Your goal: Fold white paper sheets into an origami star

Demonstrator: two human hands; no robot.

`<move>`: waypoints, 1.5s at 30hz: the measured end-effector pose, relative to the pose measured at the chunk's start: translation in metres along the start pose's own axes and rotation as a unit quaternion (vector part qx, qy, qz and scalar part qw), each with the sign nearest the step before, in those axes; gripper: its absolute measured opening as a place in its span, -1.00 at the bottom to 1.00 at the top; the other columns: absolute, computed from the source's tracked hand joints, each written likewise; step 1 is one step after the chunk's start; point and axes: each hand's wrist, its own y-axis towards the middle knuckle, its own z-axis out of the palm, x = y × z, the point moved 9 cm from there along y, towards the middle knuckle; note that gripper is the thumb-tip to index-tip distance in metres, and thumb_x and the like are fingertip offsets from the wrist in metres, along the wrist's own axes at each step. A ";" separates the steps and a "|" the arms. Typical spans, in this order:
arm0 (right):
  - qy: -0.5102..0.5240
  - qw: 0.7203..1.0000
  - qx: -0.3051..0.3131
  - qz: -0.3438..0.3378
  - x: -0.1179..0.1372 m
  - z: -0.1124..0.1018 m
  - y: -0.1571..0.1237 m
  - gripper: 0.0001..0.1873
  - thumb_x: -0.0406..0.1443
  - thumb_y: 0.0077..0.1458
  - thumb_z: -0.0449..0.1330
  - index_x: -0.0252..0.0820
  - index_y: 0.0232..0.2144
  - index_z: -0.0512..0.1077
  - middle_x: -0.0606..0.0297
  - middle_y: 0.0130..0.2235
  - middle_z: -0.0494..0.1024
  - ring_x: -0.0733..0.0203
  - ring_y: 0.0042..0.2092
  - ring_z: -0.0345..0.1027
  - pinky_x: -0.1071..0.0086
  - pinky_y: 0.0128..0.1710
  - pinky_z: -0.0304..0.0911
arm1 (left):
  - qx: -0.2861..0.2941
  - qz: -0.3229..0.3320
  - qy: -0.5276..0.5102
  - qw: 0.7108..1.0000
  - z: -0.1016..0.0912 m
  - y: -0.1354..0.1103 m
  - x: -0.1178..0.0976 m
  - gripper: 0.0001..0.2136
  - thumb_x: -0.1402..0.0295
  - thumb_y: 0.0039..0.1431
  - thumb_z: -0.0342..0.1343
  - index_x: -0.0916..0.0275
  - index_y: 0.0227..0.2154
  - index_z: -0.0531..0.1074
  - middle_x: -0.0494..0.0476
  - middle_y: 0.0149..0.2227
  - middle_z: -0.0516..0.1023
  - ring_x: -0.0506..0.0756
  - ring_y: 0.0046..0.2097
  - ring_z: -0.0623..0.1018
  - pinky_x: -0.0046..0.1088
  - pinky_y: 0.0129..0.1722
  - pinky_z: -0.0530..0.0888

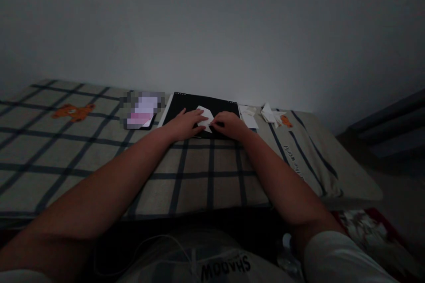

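A white folded paper (pixel 206 113) lies on a black notebook or pad (pixel 212 99) with punched holes along its far edge. My left hand (pixel 186 124) rests on the paper's left side, fingers spread and pressing it flat. From the right, my right hand (pixel 228 124) pinches the paper's right edge between thumb and fingertips. The paper tapers to a point toward me. Its finer creases are too small to make out.
A phone (pixel 142 112) with a lit, blurred screen lies left of the pad. Right of it are white paper sheets (pixel 249 120) and a folded paper piece (pixel 268 113). Everything sits on a checked cloth (pixel 209 168) against a grey wall (pixel 212 31). A clear bottle (pixel 288 256) is below.
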 end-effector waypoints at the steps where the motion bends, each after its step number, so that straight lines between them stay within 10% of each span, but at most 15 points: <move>1: 0.011 1.000 -0.011 0.020 -0.004 -0.002 0.000 -0.81 -0.32 0.18 0.17 -0.27 -0.29 0.59 0.12 -0.25 0.62 0.17 -0.21 0.42 0.33 -0.14 0.22 | 0.002 0.003 -0.008 1.000 0.000 0.000 0.000 -0.53 0.14 0.34 -0.06 0.13 0.26 0.25 0.23 0.38 0.13 0.20 0.39 0.11 0.11 0.33 -0.04; 9: 0.026 0.979 -0.060 0.195 -0.043 -0.007 -0.008 -0.76 -0.25 0.17 0.16 -0.25 -0.43 0.54 0.22 -0.38 0.55 0.23 -0.34 0.33 0.37 -0.33 0.11 | 0.011 0.012 -0.018 1.000 0.001 -0.001 -0.001 -0.50 0.15 0.31 -0.02 0.15 0.27 0.21 0.24 0.39 0.09 0.20 0.40 0.10 0.12 0.33 -0.07; 26: -0.054 0.970 -0.045 0.233 -0.049 -0.001 -0.011 -0.84 -0.25 0.16 0.18 -0.21 -0.39 0.49 0.16 -0.28 0.52 0.13 -0.22 0.31 0.31 -0.20 0.18 | -0.041 0.040 0.101 0.993 -0.013 -0.004 -0.016 -0.56 0.14 0.34 -0.08 -0.01 0.24 0.31 0.19 0.26 0.30 0.32 0.23 0.25 -0.04 0.13 0.24; 39: -0.053 0.989 -0.063 0.122 -0.033 -0.010 -0.006 -0.81 -0.29 0.09 0.26 -0.19 -0.20 0.55 0.13 -0.13 0.49 0.07 -0.08 0.28 0.24 -0.08 0.18 | -0.022 0.037 0.119 0.992 -0.015 -0.005 -0.023 -0.57 0.36 0.33 -0.17 0.06 0.19 0.35 0.13 0.23 0.37 0.23 0.19 0.34 -0.15 0.09 0.23; 45: -0.094 0.995 0.042 -0.003 -0.002 0.000 -0.002 -0.74 -0.32 0.26 0.09 -0.18 -0.22 0.60 0.12 -0.18 0.56 0.07 -0.11 0.26 0.22 -0.12 0.14 | -0.039 0.040 0.121 0.991 -0.015 -0.007 -0.027 -0.58 0.30 0.34 -0.18 0.10 0.19 0.35 0.15 0.22 0.39 0.24 0.19 0.36 -0.13 0.11 0.24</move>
